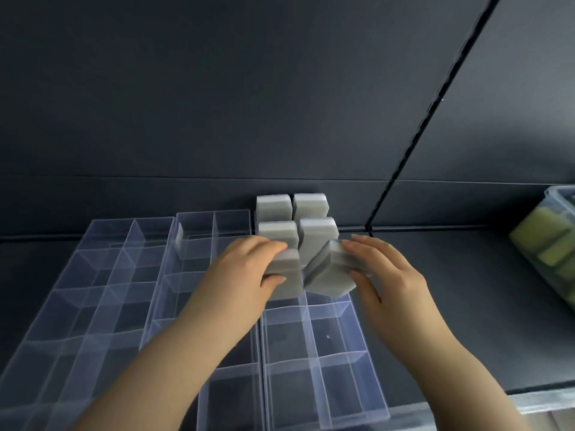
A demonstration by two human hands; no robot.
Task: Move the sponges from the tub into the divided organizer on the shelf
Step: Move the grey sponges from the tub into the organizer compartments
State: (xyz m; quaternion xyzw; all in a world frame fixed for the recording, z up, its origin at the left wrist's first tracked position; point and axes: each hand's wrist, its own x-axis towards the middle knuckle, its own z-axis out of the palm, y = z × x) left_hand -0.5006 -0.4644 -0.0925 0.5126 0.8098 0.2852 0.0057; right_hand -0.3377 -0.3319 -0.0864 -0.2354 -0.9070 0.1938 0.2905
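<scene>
Left hand [245, 269] pinches grey rectangular foam sponge [286, 275], upright. Right hand [382, 269] pinches second grey sponge [329, 275], tilted. Both at third-row compartments of clear plastic divided organizer [342, 362] on dark shelf [466, 290]. Best: square tilted one to dividers, press straight down. Four grey sponges [277, 234] stand in back compartments. Clear plastic tub [560, 197], shelf's right edge, holds yellow-green sponges [541, 237].

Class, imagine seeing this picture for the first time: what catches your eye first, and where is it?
The two hands at the centre: the left hand grips an upright grey sponge, the right hand a tilted grey sponge. Just behind them four more sponges stand in the clear organizer. At the right edge a tub holds yellow-green sponges.
</scene>
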